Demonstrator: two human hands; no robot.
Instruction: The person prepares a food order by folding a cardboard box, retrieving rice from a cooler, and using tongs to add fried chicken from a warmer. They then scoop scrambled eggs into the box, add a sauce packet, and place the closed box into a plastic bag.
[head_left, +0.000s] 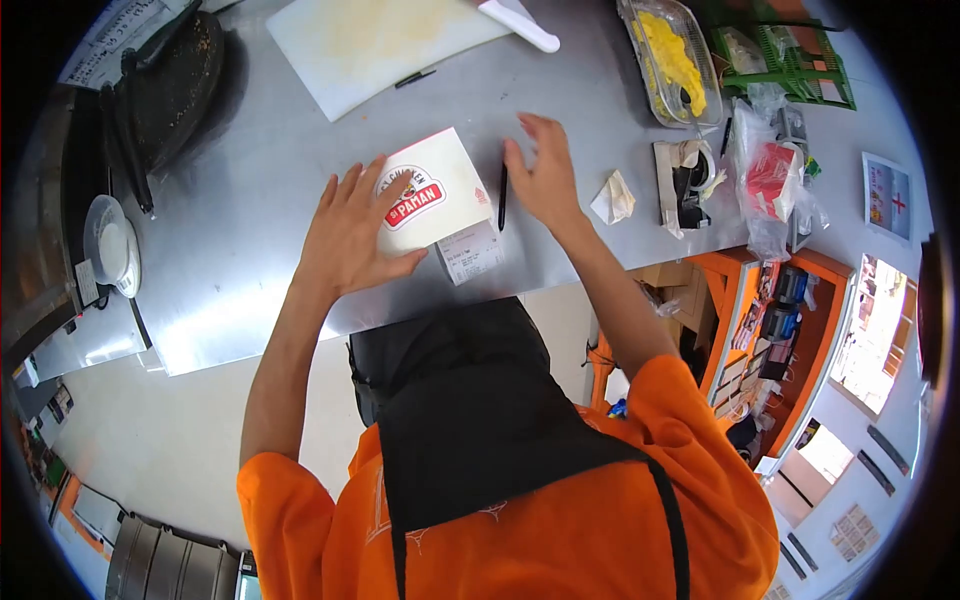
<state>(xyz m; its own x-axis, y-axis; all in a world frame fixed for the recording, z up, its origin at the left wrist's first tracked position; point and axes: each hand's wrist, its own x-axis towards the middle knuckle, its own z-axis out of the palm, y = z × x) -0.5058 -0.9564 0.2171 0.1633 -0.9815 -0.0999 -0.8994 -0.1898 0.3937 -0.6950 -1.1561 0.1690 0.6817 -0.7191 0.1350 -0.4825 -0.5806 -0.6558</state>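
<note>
A white food box (pixel 462 185) with a red and black printed logo sits on the metal counter. My left hand (pixel 352 225) lies over the box's left side, fingers spread. A printed receipt (pixel 470 254) sticks out from under the box's near edge. To the right of the box, my right hand (pixel 543 175) hovers with fingers apart and nothing in it. Between that hand and the box lies a slim black pen (pixel 502 195). Whatever is inside the box is hidden.
A white cutting board (pixel 385 45) and a white-handled knife (pixel 520 25) lie at the back, with a short black marker (pixel 415 78) nearby. Crumpled paper (pixel 615 198) and a clear tub of yellow food (pixel 670 65) stand right. A dark pan (pixel 175 95) sits left.
</note>
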